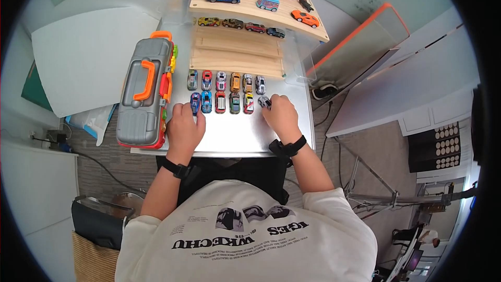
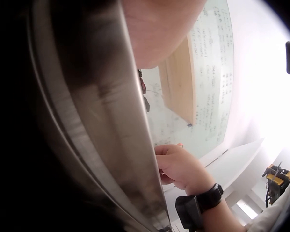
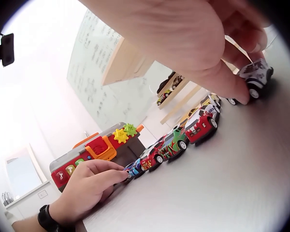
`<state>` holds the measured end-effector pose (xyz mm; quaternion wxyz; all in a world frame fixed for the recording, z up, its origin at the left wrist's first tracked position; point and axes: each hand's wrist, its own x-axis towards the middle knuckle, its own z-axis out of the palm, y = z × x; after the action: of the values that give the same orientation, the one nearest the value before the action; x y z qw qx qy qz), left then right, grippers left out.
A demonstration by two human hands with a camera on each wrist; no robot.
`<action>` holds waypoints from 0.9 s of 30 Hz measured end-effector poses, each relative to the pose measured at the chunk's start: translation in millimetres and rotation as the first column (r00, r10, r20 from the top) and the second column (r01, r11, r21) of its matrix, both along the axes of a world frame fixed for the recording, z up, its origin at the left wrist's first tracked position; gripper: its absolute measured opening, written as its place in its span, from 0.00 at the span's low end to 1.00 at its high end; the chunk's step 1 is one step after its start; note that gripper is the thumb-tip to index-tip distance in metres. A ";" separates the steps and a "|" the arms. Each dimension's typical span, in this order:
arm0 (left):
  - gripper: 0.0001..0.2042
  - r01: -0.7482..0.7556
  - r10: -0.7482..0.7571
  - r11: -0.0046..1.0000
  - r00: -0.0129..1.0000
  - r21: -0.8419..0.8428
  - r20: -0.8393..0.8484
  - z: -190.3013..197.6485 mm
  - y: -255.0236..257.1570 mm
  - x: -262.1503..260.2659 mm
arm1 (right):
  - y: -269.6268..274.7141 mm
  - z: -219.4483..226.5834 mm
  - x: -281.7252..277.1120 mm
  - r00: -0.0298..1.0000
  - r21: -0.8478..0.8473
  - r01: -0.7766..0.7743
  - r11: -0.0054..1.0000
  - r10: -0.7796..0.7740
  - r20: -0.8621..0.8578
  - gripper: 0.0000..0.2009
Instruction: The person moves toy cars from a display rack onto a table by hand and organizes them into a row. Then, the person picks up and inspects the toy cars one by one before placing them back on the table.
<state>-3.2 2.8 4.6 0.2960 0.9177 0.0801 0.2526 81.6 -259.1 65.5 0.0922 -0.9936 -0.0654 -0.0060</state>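
Note:
Two rows of small toy cars stand on the silvery tabletop (image 1: 229, 133). At the right end of the front row, my right hand (image 1: 282, 117) pinches a white-and-grey toy car (image 3: 255, 77) between thumb and fingers, its wheels close over the table. At the left end of that row, my left hand (image 1: 186, 126) has its thumb and fingertips around the rear of a blue toy car (image 1: 195, 102) marked 71. Beside that one stands a light-blue car (image 1: 206, 102). A yellow-and-white car (image 1: 248, 103) is the nearest in the row to my right hand.
A grey toy toolbox (image 1: 141, 94) with orange handles stands left of the cars. Behind the rows, a wooden tiered shelf (image 1: 237, 52) carries several small cars; its top board (image 1: 242, 8) holds larger cars and dolls. Clear plastic bins (image 1: 302, 68) flank it.

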 end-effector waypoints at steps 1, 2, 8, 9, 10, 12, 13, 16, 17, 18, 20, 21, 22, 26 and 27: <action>0.11 0.005 -0.005 1.000 1.000 -0.003 0.009 -0.7 0.3 0.0 | -1.4 -0.2 2.4 1.000 -0.004 -0.006 1.000 0.006 0.002 0.12; 0.11 0.009 -0.009 1.000 1.000 -0.007 0.019 -1.1 0.3 0.0 | -3.4 -0.5 5.6 0.999 0.006 -0.007 1.000 0.007 0.039 0.12; 0.12 0.024 -0.024 0.999 1.000 0.033 0.001 -0.6 1.9 -0.1 | 24.5 35.9 52.5 0.945 0.148 -0.223 0.964 0.176 0.276 0.12; 0.11 0.026 -0.026 0.999 1.000 0.030 0.005 -1.9 2.3 0.1 | 34.8 40.0 67.2 0.907 0.173 -0.322 0.931 0.251 0.339 0.11; 0.11 0.019 -0.019 0.999 1.000 0.031 0.008 -2.7 2.2 -0.1 | 45.5 43.7 81.3 0.858 0.190 -0.420 0.887 0.319 0.403 0.09; 0.11 0.021 -0.021 0.999 1.000 0.035 0.008 -2.1 1.8 0.3 | 70.6 43.2 113.4 0.839 0.182 -0.476 0.861 0.383 0.386 0.09; 0.11 0.004 -0.004 1.000 0.999 -0.005 -0.033 -0.7 0.5 -0.2 | 83.2 40.3 128.4 0.821 0.174 -0.523 0.834 0.439 0.364 0.09; 0.11 -0.011 0.011 1.000 0.999 0.009 -0.035 -0.8 0.1 -0.5 | 116.3 23.2 160.9 0.754 0.050 -0.598 0.800 0.541 0.373 0.09; 0.11 -0.007 0.007 1.000 1.000 0.004 -0.023 -2.5 0.3 0.0 | 126.4 20.9 165.9 0.786 0.033 -0.571 0.820 0.534 0.312 0.09; 0.11 -0.019 0.019 1.000 1.000 0.007 -0.020 -3.6 0.5 0.1 | 133.9 18.0 169.3 0.779 0.035 -0.580 0.814 0.542 0.316 0.09; 0.11 -0.001 0.001 1.000 1.000 0.000 -0.027 -3.3 1.1 0.1 | 147.4 16.3 172.4 0.787 0.007 -0.576 0.818 0.552 0.275 0.12; 0.11 0.005 -0.005 1.000 1.000 -0.003 -0.011 -2.9 1.3 -0.7 | 151.5 15.1 173.4 0.783 0.010 -0.582 0.813 0.557 0.276 0.12; 0.11 -0.001 0.001 1.000 1.000 0.000 -0.011 -3.2 2.2 -1.0 | 155.0 14.8 173.5 0.791 -0.009 -0.569 0.822 0.550 0.268 0.12; 0.11 0.022 -0.022 1.000 1.000 0.003 0.003 -2.8 2.1 -0.6 | 161.5 14.8 175.7 0.812 -0.027 -0.543 0.839 0.532 0.241 0.11; 0.11 0.021 -0.021 1.000 1.000 0.005 0.006 -3.1 2.2 -0.4 | 162.4 14.3 175.9 0.811 -0.026 -0.543 0.839 0.532 0.242 0.11</action>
<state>-3.6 5.0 1.4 0.2965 0.9185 0.0689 0.2526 257.4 -96.7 79.8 0.1037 -0.9240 -0.3539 -0.1008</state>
